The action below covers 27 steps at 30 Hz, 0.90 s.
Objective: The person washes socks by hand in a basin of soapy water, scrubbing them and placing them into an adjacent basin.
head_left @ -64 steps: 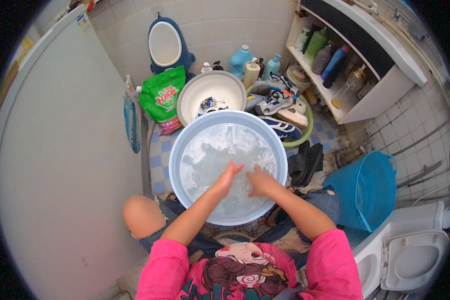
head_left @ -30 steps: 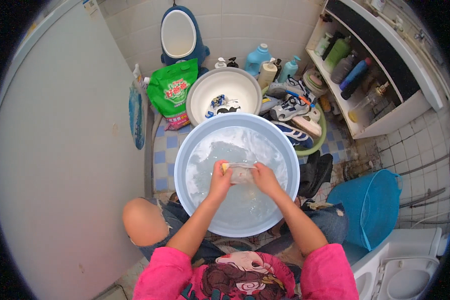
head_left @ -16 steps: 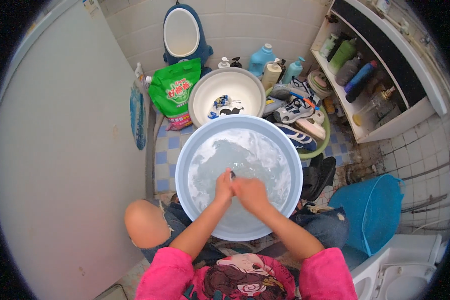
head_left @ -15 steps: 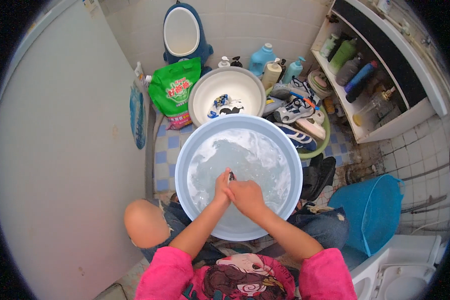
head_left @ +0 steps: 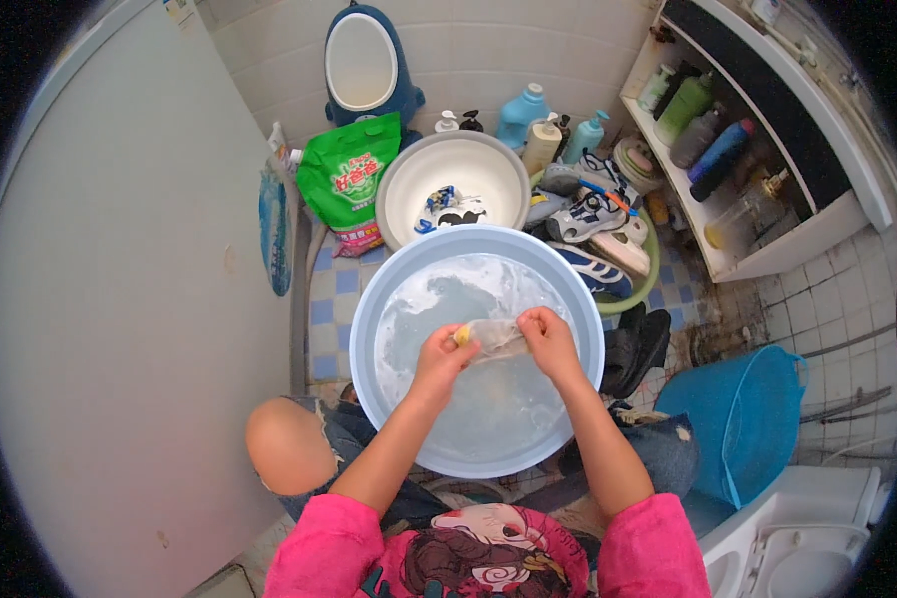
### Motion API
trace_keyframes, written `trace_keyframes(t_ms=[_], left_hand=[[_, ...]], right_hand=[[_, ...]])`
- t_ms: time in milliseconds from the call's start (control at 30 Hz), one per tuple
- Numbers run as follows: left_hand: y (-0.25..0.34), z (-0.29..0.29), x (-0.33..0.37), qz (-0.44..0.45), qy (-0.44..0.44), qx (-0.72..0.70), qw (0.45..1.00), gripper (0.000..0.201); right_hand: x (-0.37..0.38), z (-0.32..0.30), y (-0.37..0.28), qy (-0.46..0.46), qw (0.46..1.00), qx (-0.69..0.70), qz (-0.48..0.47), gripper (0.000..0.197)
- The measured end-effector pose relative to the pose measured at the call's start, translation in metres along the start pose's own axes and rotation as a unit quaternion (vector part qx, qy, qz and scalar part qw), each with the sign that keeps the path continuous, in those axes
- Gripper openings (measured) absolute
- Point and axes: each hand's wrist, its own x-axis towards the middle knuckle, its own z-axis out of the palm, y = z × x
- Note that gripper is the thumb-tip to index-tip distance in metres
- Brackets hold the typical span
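Note:
Over the water, my left hand (head_left: 443,361) pinches one end of a small wet whitish sock (head_left: 498,340) beside its yellow patch. At the other end, my right hand (head_left: 547,341) grips the edge between thumb and fingers, so the cloth is stretched sideways between both hands. Below them stands a light blue basin (head_left: 363,399) with cloudy, foamy water. Behind it, a white basin with a grey rim (head_left: 513,159) holds a few small black, white and blue cloth pieces (head_left: 451,208).
A green detergent bag (head_left: 349,174) leans at the back left, near pump bottles (head_left: 541,145). To the right are a green tub of shoes (head_left: 598,224), dark slippers (head_left: 636,349) and a blue bucket (head_left: 743,419). A shelf with bottles (head_left: 728,269) stands far right; a pale door panel (head_left: 130,299) fills the left.
My hands were pressed together low over the water around something mostly hidden. They have come apart and up slightly, the right one moving right, with the sock spread between them.

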Motion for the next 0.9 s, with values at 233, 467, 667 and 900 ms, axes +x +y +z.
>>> trace_keyframes(t_ms=[233,467,667,900], left_hand=[[0.005,-0.001,0.003,-0.019,-0.068,-0.187,0.98,0.026],[0.002,0.007,0.0,-0.004,-0.106,-0.219,0.97,0.029],[-0.002,0.011,-0.004,0.047,-0.017,0.033,0.998,0.036],[0.0,0.01,-0.005,0.068,-0.021,0.089,0.993,0.027]], right_hand=[[-0.006,-0.005,-0.012,0.087,0.978,-0.133,-0.137,0.015],[-0.02,0.012,-0.036,-0.087,0.993,0.064,0.044,0.02],[-0.019,0.015,-0.02,-0.103,0.979,0.154,0.089,0.02],[-0.018,0.007,-0.02,-0.099,0.987,0.1,0.082,0.022]])
